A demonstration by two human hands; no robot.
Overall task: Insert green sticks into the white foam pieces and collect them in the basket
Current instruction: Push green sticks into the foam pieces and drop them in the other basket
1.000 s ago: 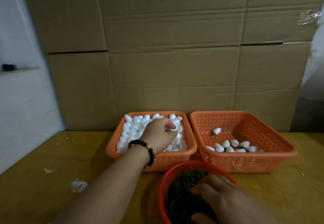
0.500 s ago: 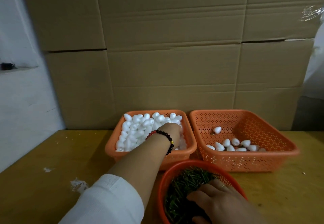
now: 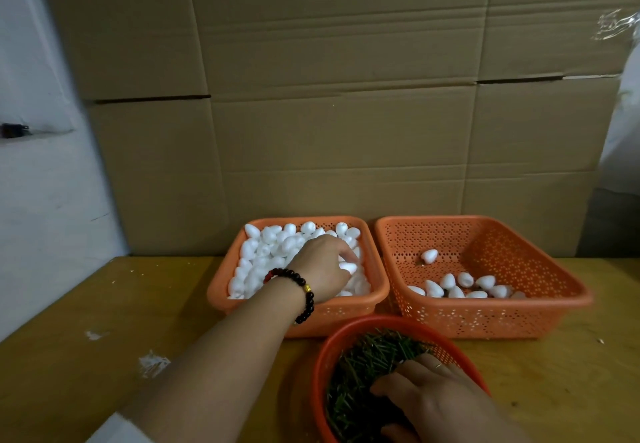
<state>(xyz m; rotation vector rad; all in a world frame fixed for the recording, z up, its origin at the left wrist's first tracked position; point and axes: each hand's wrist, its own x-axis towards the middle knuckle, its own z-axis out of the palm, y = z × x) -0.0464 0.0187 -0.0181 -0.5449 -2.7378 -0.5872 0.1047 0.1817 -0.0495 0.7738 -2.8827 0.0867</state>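
Left hand (image 3: 322,266) pinches a white foam piece (image 3: 347,267) in the far-left basket (image 3: 221,290); right hand (image 3: 440,404), grasp undeterminable, rests on green sticks (image 3: 367,356) in the near bowl (image 3: 320,366), right of the left.

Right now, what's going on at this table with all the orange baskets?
A person is assembling little foam pieces. Their left hand reaches into the left basket, full of white foam pieces, fingers curled around one. Their right hand digs into a round bowl of green sticks. The right basket holds about ten foam pieces so far.
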